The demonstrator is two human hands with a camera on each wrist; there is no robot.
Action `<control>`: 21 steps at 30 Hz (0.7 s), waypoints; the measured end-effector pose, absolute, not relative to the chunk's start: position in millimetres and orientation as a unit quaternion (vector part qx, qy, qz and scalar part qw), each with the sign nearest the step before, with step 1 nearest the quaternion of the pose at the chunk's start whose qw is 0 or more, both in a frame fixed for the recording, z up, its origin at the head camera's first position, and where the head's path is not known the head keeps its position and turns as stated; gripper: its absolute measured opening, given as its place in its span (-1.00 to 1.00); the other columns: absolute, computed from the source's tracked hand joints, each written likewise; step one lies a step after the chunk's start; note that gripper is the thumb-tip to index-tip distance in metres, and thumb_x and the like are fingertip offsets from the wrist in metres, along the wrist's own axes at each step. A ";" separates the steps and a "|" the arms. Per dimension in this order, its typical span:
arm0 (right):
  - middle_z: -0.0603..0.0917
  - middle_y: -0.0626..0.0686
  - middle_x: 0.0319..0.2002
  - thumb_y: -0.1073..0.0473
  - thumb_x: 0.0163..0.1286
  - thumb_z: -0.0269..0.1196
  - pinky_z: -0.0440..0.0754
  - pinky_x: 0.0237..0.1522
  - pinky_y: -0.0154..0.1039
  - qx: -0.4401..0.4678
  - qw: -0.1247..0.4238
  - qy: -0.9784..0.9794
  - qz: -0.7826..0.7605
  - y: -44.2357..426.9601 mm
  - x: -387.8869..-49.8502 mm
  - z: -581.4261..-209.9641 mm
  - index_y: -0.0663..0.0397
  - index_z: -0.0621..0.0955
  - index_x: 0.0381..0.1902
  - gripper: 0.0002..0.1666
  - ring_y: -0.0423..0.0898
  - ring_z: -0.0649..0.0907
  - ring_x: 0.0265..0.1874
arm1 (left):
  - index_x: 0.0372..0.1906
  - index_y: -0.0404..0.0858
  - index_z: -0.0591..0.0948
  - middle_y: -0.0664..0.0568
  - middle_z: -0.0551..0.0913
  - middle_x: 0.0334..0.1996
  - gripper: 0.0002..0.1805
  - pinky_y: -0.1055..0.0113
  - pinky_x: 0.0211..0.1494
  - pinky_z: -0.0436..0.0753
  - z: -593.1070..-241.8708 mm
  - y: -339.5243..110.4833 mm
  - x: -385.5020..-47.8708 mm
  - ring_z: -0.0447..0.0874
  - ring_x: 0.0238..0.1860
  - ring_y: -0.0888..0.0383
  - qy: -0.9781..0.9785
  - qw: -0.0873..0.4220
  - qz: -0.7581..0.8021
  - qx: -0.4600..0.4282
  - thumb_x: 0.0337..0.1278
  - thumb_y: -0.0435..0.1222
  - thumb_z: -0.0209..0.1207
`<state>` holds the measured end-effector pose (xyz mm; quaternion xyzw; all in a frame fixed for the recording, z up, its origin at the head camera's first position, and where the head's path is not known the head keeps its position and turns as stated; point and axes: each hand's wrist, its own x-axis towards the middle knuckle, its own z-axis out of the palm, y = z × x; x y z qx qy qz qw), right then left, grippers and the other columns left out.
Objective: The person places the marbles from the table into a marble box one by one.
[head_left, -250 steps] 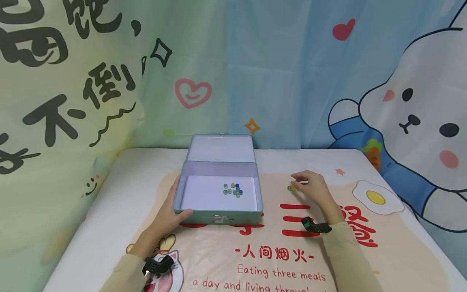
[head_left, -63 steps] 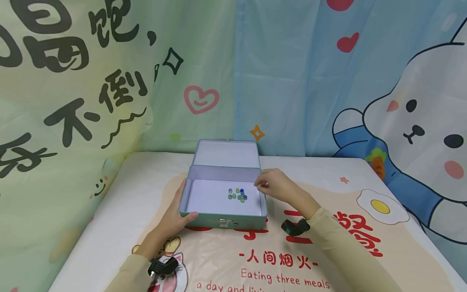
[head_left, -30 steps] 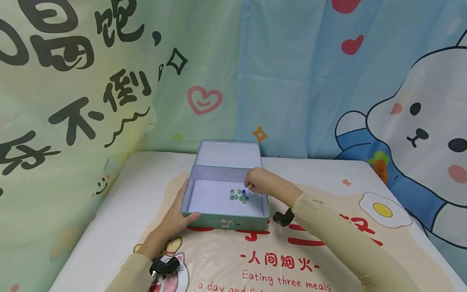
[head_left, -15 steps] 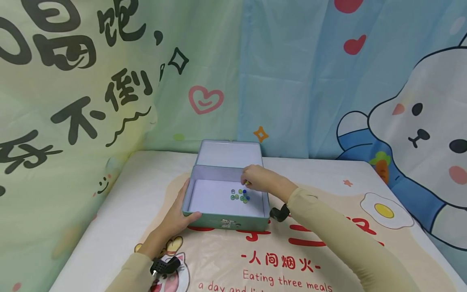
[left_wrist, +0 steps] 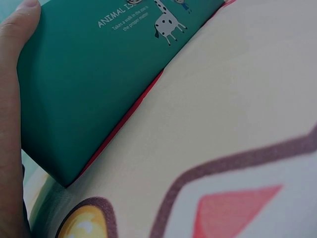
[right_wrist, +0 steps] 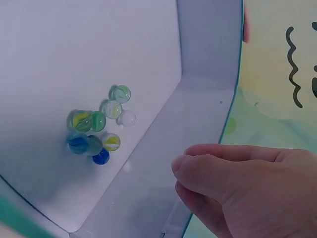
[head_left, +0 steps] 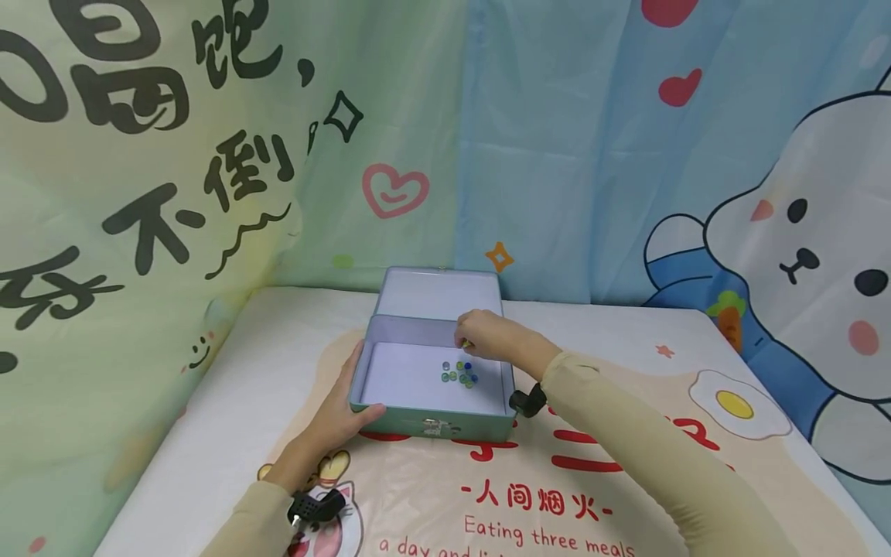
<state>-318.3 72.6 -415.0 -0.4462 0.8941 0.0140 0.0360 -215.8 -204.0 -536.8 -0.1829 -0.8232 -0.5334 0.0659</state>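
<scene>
An open green tin box (head_left: 404, 420) with a pale inside stands on the table. Several glass marbles (head_left: 459, 376), blue, green, yellow-streaked and clear, lie clustered on its floor, toward the right. My left hand (head_left: 341, 406) grips the box's front left corner, thumb at the front wall and fingers along the left side; the left wrist view shows the thumb on the green wall. Over the back right part of the box, my right hand (head_left: 497, 338) pinches a yellowish marble (head_left: 468, 343). From the right wrist view (right_wrist: 242, 186), its curled fingers hide that marble.
The box's raised lid (head_left: 438, 294) leans back behind it. A printed tablecloth (head_left: 418, 495) with red lettering covers the table. A patterned curtain (head_left: 536, 155) hangs along the table's back edge.
From the table right of the box, where it was at a marble, my right hand has moved left over the box with a marble. Lately it drifts slightly left and back. My left hand keeps its grip.
</scene>
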 end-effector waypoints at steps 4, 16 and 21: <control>0.67 0.01 -0.30 0.30 0.21 0.32 0.59 -0.19 -0.26 -0.448 0.040 0.893 0.016 68.9 -321.4 -416.0 0.16 0.73 -0.26 -0.87 -0.12 0.62 -0.28 | 0.53 0.03 -0.23 -0.17 -0.09 0.50 0.19 -0.32 0.24 0.18 -537.1 -203.9 -215.8 0.08 0.39 -0.25 -0.824 0.067 -0.532 -0.183 -0.12 0.00 0.31; 0.69 0.02 -0.28 0.32 0.20 0.31 0.60 -0.17 -0.28 -0.443 0.029 0.896 -0.014 61.4 -324.9 -425.4 0.16 0.73 -0.27 -0.87 -0.12 0.65 -0.27 | 0.52 0.09 -0.25 -0.11 -0.09 0.51 0.19 -0.32 0.24 0.19 -534.9 -203.7 -213.6 0.08 0.40 -0.25 -0.831 0.062 -0.525 -0.174 -0.11 0.00 0.31; 0.68 0.01 -0.30 0.31 0.20 0.32 0.60 -0.19 -0.30 -0.431 0.015 0.901 -0.035 62.0 -328.1 -428.6 0.14 0.73 -0.26 -0.86 -0.15 0.64 -0.31 | 0.53 0.03 -0.23 -0.08 -0.09 0.51 0.20 -0.30 0.26 0.19 -535.7 -203.8 -214.0 0.08 0.41 -0.23 -0.831 0.062 -0.526 -0.170 -0.12 0.01 0.31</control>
